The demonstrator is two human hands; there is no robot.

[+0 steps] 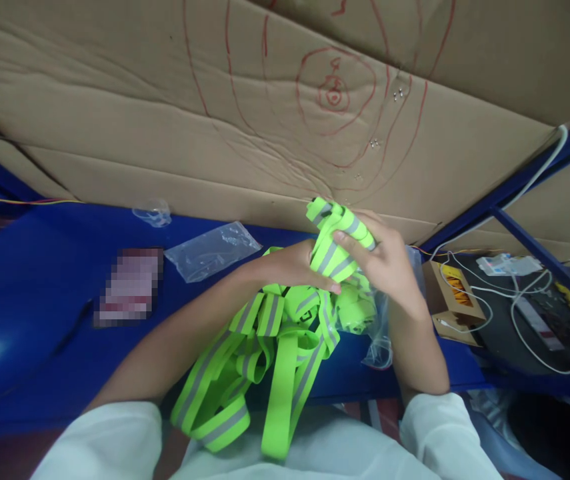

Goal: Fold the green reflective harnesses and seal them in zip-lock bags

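A folded bundle of neon yellow-green reflective strap (337, 250) with grey stripes is held up between both hands. My right hand (382, 257) wraps round its right side, thumb across the front. From the left and below, my left hand (299, 263) grips the same bundle; some of its fingers are hidden behind it. Beneath lies a loose heap of the same reflective straps (279, 340), with a black buckle showing and loops hanging over the table's front edge towards my lap. Right of the heap, more rolled strap (357, 308) lies in or against clear plastic.
The blue table (65, 267) carries a blurred-out phone-shaped object (131, 287), a flat clear plastic bag (215, 250) and a crumpled clear piece (153, 213). Cardboard (139, 133) with red rings stands behind. To the right are an open carton (452, 297) and a white cable (519, 327).
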